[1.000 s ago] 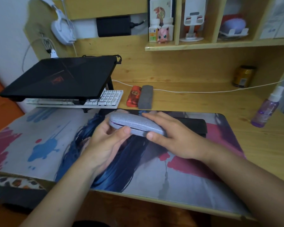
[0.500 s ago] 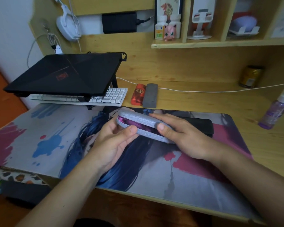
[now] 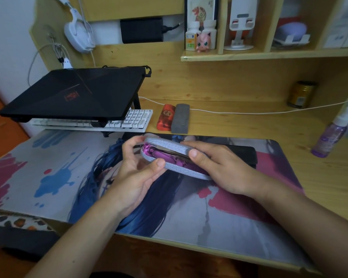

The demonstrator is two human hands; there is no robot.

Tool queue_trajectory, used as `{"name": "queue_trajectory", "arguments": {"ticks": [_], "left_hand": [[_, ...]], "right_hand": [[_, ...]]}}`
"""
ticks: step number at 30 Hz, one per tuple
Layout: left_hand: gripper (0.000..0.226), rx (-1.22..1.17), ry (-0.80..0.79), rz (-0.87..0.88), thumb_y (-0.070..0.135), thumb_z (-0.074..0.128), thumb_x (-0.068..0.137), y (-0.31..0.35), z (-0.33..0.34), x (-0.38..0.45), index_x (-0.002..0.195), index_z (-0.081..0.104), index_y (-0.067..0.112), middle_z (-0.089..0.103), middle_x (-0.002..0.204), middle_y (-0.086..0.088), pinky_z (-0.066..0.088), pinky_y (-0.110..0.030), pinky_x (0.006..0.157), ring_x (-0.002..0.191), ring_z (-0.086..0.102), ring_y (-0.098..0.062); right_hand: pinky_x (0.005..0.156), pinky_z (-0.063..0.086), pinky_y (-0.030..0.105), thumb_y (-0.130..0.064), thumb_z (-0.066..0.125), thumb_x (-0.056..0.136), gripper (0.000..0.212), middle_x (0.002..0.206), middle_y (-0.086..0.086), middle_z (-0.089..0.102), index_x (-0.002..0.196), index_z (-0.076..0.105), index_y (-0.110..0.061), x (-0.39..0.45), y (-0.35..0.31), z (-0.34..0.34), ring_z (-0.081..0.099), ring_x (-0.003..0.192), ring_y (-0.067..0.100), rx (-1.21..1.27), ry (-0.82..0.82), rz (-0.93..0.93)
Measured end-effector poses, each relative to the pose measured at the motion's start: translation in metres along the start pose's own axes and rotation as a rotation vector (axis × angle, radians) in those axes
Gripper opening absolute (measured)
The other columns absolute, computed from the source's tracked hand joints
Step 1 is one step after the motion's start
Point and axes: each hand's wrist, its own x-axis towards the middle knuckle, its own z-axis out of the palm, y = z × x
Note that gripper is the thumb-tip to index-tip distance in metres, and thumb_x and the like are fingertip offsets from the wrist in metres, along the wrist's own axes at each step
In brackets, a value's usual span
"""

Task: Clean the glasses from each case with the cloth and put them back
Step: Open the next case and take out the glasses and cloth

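Note:
A grey fabric glasses case (image 3: 169, 146) is held just above the desk mat (image 3: 58, 177), its lid partly raised. Inside it show a purple lining and dark glasses (image 3: 167, 155) lying in it. My left hand (image 3: 137, 173) grips the case's lower shell from the left, thumb on the front rim. My right hand (image 3: 213, 165) holds the lid from the right, thumb at its front edge. A red case (image 3: 165, 117) and a dark grey case (image 3: 180, 118) lie side by side behind the mat. A black case (image 3: 243, 155) lies behind my right hand. I see no cloth.
A closed black laptop (image 3: 74, 93) sits on a stand over a white keyboard (image 3: 135, 119) at the back left. A purple spray bottle (image 3: 331, 135) stands at the right, a jar (image 3: 300, 95) behind it. A white cable (image 3: 249, 112) crosses the desk. Shelves hang above.
The grey case went from closed to partly open; the lid has lifted and the purple lining and glasses now show. Both hands stayed on the case.

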Motion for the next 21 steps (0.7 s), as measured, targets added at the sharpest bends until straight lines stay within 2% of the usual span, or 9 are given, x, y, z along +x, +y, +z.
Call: {"name": "queue_trajectory", "arguments": {"ticks": [4, 6, 9, 12, 14, 18, 21], "left_hand": [[0.082, 0.028, 0.032, 0.039, 0.032, 0.098, 0.056, -0.0012, 0.0024, 0.0003, 0.116, 0.042, 0.027, 0.074, 0.110, -0.003, 0.055, -0.041, 0.098, 0.112, 0.069, -0.024], [0.070, 0.084, 0.035, 0.061, 0.027, 0.094, 0.064, -0.0013, 0.0026, 0.0005, 0.113, 0.043, 0.029, 0.073, 0.111, -0.001, 0.053, -0.045, 0.102, 0.115, 0.068, -0.025], [0.044, 0.183, 0.043, 0.102, 0.013, 0.076, 0.081, -0.0009, 0.0046, 0.0001, 0.109, 0.047, 0.031, 0.074, 0.110, -0.001, 0.053, -0.044, 0.101, 0.114, 0.068, -0.025], [0.031, 0.246, 0.037, 0.134, 0.014, 0.071, 0.084, 0.0008, 0.0062, -0.0012, 0.099, 0.056, 0.036, 0.074, 0.112, -0.002, 0.055, -0.043, 0.099, 0.114, 0.069, -0.026], [0.029, 0.260, 0.059, 0.151, 0.018, 0.076, 0.084, 0.0020, 0.0057, -0.0020, 0.099, 0.057, 0.033, 0.073, 0.113, -0.004, 0.054, -0.046, 0.099, 0.114, 0.069, -0.028], [0.030, 0.291, 0.100, 0.199, 0.028, 0.077, 0.080, 0.0023, 0.0043, -0.0034, 0.095, 0.052, 0.020, 0.071, 0.110, -0.011, 0.047, -0.065, 0.103, 0.112, 0.067, -0.040], [0.027, 0.310, 0.109, 0.226, 0.028, 0.075, 0.082, 0.0010, 0.0049, -0.0050, 0.098, 0.055, 0.021, 0.071, 0.111, -0.010, 0.047, -0.065, 0.104, 0.112, 0.066, -0.040]], "right_hand": [[0.100, 0.040, 0.013, -0.045, 0.040, 0.103, 0.041, 0.125, -0.016, 0.067, 0.135, 0.062, -0.030, 0.0005, -0.0007, 0.0012, 0.057, 0.118, -0.008, 0.061, 0.034, 0.026], [0.103, 0.042, 0.018, -0.048, 0.040, 0.101, 0.044, 0.124, -0.015, 0.068, 0.135, 0.062, -0.030, 0.0002, -0.0004, 0.0011, 0.058, 0.118, -0.006, 0.071, 0.051, 0.037], [0.103, 0.043, 0.021, -0.050, 0.040, 0.100, 0.044, 0.123, -0.014, 0.069, 0.133, 0.062, -0.032, -0.0016, 0.0003, 0.0006, 0.060, 0.116, -0.004, 0.081, 0.064, 0.046], [0.105, 0.041, 0.021, -0.051, 0.040, 0.100, 0.046, 0.125, -0.015, 0.067, 0.134, 0.062, -0.030, -0.0012, -0.0006, -0.0001, 0.058, 0.118, -0.005, 0.080, 0.071, 0.050], [0.106, 0.041, 0.023, -0.050, 0.040, 0.102, 0.045, 0.127, -0.015, 0.066, 0.136, 0.061, -0.029, 0.0003, -0.0004, 0.0003, 0.057, 0.120, -0.004, 0.074, 0.065, 0.047], [0.112, 0.038, 0.026, -0.051, 0.041, 0.102, 0.047, 0.134, -0.017, 0.062, 0.140, 0.058, -0.028, 0.0029, 0.0007, 0.0012, 0.052, 0.126, -0.006, 0.040, 0.061, 0.042], [0.115, 0.035, 0.029, -0.052, 0.042, 0.102, 0.049, 0.140, -0.016, 0.058, 0.143, 0.054, -0.028, 0.0051, 0.0015, 0.0025, 0.047, 0.131, -0.005, 0.027, 0.058, 0.049]]}}
